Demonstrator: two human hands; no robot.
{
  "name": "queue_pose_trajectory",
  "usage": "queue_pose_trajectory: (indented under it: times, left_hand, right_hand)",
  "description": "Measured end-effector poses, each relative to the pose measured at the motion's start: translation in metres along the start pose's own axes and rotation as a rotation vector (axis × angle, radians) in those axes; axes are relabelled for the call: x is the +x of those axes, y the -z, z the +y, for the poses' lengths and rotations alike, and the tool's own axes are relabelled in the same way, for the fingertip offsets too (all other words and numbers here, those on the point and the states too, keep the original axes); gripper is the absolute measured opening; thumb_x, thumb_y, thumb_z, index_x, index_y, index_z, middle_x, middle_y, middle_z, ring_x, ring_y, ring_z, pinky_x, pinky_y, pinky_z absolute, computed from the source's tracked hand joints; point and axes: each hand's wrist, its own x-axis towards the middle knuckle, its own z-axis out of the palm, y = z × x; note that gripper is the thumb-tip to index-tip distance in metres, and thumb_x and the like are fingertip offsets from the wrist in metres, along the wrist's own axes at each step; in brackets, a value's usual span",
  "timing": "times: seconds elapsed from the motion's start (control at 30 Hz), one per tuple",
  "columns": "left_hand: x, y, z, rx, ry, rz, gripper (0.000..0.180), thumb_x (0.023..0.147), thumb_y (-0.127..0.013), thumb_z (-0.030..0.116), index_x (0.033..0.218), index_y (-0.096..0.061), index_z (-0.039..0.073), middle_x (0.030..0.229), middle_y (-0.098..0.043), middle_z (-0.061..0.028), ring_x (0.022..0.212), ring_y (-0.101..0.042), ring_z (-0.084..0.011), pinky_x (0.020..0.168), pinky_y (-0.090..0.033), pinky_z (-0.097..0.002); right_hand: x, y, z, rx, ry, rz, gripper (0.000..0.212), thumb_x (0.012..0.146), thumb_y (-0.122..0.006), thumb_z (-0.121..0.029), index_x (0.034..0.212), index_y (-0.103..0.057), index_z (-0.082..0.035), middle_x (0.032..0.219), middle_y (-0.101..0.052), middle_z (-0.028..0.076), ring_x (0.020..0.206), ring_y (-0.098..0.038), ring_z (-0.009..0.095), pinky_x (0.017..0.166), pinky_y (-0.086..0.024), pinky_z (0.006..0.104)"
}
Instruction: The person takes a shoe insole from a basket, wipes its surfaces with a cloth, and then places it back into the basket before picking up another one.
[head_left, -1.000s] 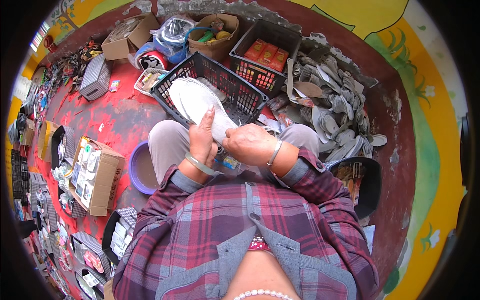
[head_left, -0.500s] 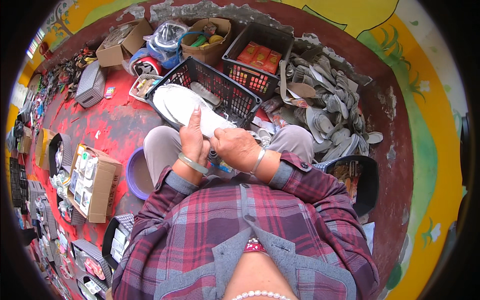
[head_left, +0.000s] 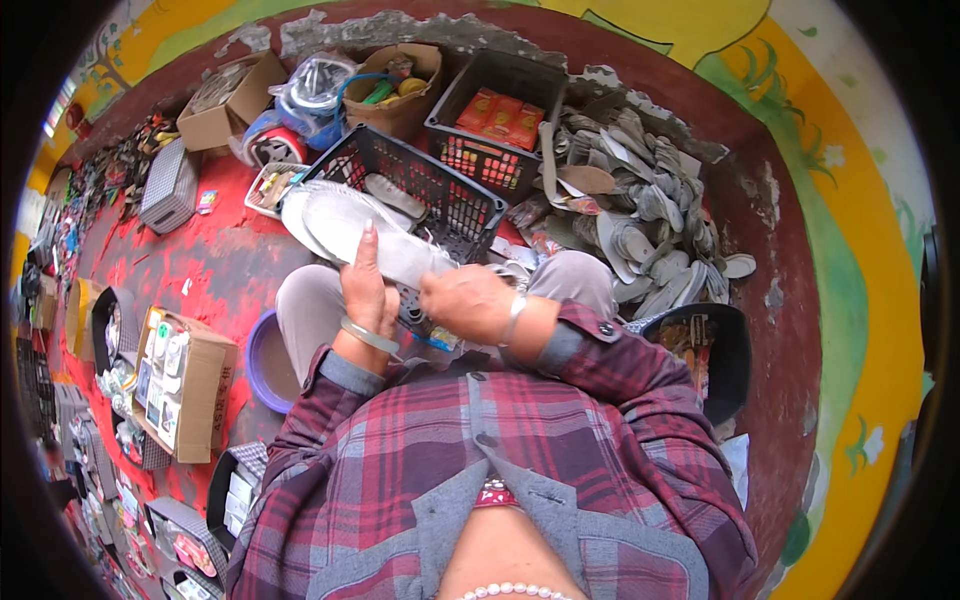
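We see the white insoles (head_left: 345, 228), layered one over another, above the near side of the black plastic crate (head_left: 450, 190). The left hand (head_left: 368, 290) has them in its grip, pinched, with the thumb lying on top. The right hand (head_left: 468, 303) is curled at their narrow end, but we cannot tell if its grip pinches something. To the right of the crate lies a pile of grey insoles (head_left: 665, 205).
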Motion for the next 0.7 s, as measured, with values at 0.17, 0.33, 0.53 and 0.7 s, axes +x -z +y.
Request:
queue_pose_trajectory:
  times: [0.17,0.33,0.53,0.7]
  left_hand:
    - [0.019,0.013,0.047,-0.248,0.006,-0.261,0.041,0.085,-0.067,0.023,0.12,-0.053,0.007,0.112,-0.06,-0.0073,0.106,-0.055,-0.0252,0.098,-0.041,-0.0437]
    - [0.014,0.023,0.054,-0.365,0.044,-0.461,0.054,0.083,-0.064,0.043,0.117,-0.051,0.004,0.105,-0.059,-0.01,0.098,-0.056,-0.0272,0.089,-0.046,-0.0428]
    - [-0.003,0.001,0.053,-0.683,0.362,-0.628,0.053,0.075,-0.075,0.044,0.098,-0.044,0.007,0.082,-0.043,-0.0009,0.073,-0.042,-0.0102,0.065,-0.041,-0.0217]
    - [-0.003,0.002,0.043,-0.556,0.357,-0.686,0.06,0.076,-0.061,0.063,0.096,-0.045,0.009,0.079,-0.045,-0.0002,0.072,-0.044,-0.0104,0.063,-0.042,-0.0236]
  right_hand:
    - [-0.02,0.022,0.024,0.668,-0.287,0.575,0.016,0.079,-0.061,0.001,0.092,-0.068,-0.003,0.083,-0.064,0.01,0.076,-0.062,0.02,0.068,-0.049,0.0288]
    - [-0.02,0.022,0.03,1.222,-0.442,0.441,0.023,0.086,-0.061,-0.006,0.109,-0.063,-0.002,0.097,-0.063,0.004,0.091,-0.057,0.01,0.078,-0.045,0.0226]
    - [0.008,0.024,0.0,1.261,-0.211,0.379,0.023,0.086,-0.06,-0.004,0.109,-0.063,-0.001,0.1,-0.064,0.007,0.094,-0.059,0.012,0.082,-0.045,0.0243]
    - [0.02,0.03,-0.015,0.913,0.002,0.485,0.018,0.076,-0.067,-0.002,0.093,-0.064,-0.004,0.084,-0.063,0.01,0.076,-0.062,0.023,0.07,-0.048,0.0293]
